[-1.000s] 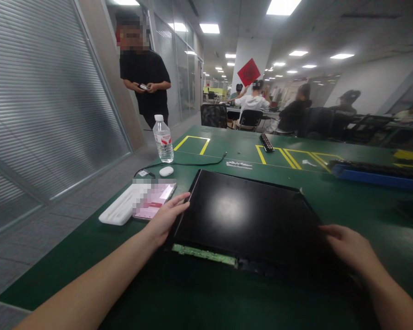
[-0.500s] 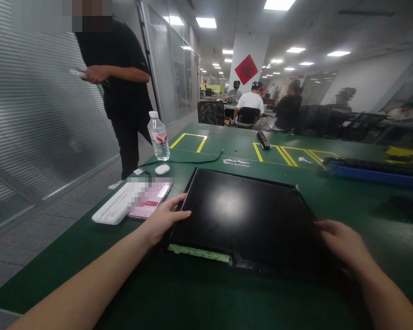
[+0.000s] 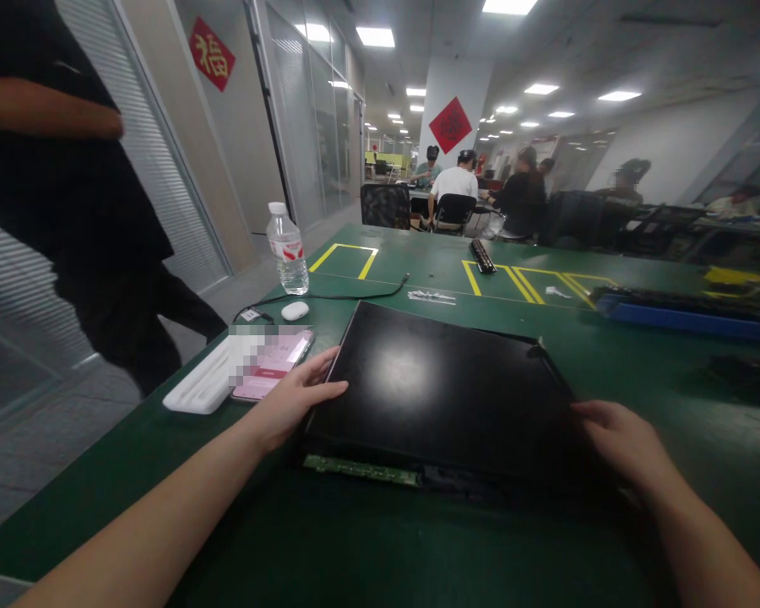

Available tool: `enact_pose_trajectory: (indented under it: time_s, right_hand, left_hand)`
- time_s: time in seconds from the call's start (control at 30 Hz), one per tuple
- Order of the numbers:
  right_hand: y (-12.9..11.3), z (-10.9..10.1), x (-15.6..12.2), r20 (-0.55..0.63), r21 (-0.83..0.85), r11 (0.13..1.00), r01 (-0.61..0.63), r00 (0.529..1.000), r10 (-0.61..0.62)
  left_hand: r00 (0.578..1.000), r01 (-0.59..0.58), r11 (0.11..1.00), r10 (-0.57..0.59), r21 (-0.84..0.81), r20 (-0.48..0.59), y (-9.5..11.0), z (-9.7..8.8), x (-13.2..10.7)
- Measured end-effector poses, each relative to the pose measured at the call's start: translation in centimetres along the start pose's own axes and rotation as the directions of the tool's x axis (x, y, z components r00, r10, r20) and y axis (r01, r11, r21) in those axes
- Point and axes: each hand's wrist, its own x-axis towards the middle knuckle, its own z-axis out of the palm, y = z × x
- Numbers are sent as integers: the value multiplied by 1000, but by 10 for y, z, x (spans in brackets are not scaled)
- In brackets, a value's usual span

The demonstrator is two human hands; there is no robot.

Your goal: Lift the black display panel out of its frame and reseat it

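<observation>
A black flat display panel (image 3: 443, 397) lies between my two hands, low over the green table. Along its near edge runs a bare green circuit board strip (image 3: 361, 470). My left hand (image 3: 297, 393) grips the panel's left edge, thumb on the glossy face and fingers along the side. On the right edge, my right hand (image 3: 621, 435) holds on with the thumb uppermost; its other fingers are hidden beneath. Light reflects off the middle of the panel. Whether its underside touches another dark part below, I cannot tell.
Left of the panel are a phone (image 3: 272, 363), a white case (image 3: 196, 393), a small white earbud case (image 3: 295, 311) and a water bottle (image 3: 287, 249). A black cable (image 3: 348, 296) crosses behind. A blue tray (image 3: 690, 319) stands at right. A person (image 3: 57, 169) walks close by the table's left.
The panel's far left side has risen slightly and it has shifted a little left with both hands. The person at left has come much nearer.
</observation>
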Motion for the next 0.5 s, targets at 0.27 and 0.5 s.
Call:
enact_pose_trajectory:
  time_s: [0.27, 0.5]
  right_hand:
    - [-10, -6, -6, -10, 4, 1000, 15, 1000, -15]
    - [-7, -6, -5, -31, 58, 998, 31, 999, -29]
  left_hand:
    - [1000, 1, 1000, -1, 10, -20, 0, 0, -2]
    - [998, 12, 999, -10, 32, -63, 1, 2, -2]
